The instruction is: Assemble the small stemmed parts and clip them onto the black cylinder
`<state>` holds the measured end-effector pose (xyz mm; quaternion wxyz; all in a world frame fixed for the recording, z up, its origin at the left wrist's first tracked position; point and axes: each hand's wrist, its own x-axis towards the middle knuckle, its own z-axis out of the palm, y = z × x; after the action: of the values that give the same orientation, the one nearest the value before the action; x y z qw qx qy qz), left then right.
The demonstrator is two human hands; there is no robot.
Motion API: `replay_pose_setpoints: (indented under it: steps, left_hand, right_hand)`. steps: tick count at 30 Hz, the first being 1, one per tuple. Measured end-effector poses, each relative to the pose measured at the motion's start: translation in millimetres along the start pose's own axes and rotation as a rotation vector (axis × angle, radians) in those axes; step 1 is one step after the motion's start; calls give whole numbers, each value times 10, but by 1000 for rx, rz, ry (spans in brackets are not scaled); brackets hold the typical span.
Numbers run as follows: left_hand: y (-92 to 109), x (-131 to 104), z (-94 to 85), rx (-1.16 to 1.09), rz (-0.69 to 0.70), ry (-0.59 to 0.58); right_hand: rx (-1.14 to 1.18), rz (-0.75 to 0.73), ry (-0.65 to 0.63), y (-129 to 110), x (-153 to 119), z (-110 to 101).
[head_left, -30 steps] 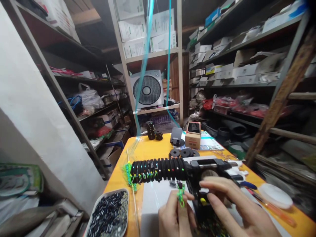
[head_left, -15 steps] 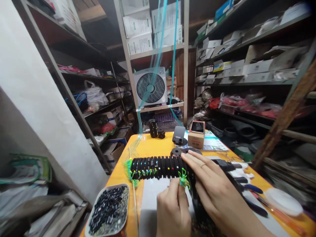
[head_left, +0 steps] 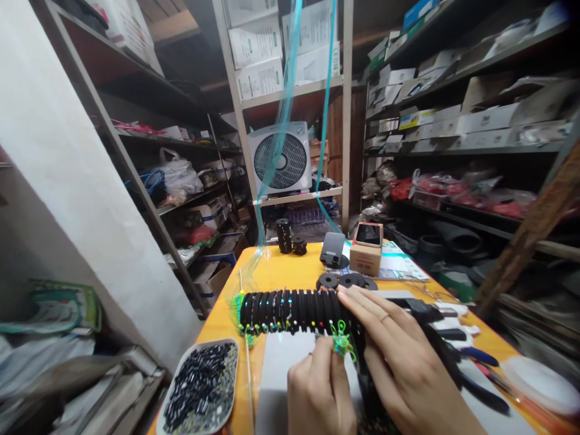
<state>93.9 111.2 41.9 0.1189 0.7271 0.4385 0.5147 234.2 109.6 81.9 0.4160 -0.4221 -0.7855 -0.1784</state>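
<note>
A long row of black foam discs [head_left: 290, 311] studded with coloured pins lies across the yellow table [head_left: 281, 275]. My left hand [head_left: 319, 389] pinches a small knot of green line [head_left: 341, 344] just below the row's right end. My right hand [head_left: 399, 362] rests with its fingers spread on the black device [head_left: 421, 311] holding that end, fingertips touching the last discs. Thin teal lines [head_left: 283, 121] hang from above down to the table's far left corner.
A tray of small black pieces [head_left: 199, 389] sits at the near left. Loose black discs [head_left: 344, 281], a phone on a cardboard box [head_left: 367, 254], a black stand [head_left: 333, 251] and stacked spools [head_left: 285, 235] stand farther back. Pliers [head_left: 471, 353] and a white lid [head_left: 541, 383] lie right. Shelves crowd both sides.
My right hand has moved up from in front of the device onto the end of the disc row. My left hand has raised the green knot toward the discs.
</note>
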Motion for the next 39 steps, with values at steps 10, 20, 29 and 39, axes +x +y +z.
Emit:
replay_pose_setpoints:
  steps: [10, 20, 29, 39]
  left_hand:
    - [-152, -197, 76, -4, -4, 6]
    - [-14, -163, -61, -476, -219, 287]
    - [119, -97, 103, -817, -455, 118]
    - [140, 54, -104, -426, -351, -95]
  right_hand:
    - [36, 32, 21, 13, -49, 29]
    - [53, 60, 35, -6, -40, 58]
    - [45, 63, 40, 0, -63, 48]
    - [48, 57, 41, -10, -37, 65]
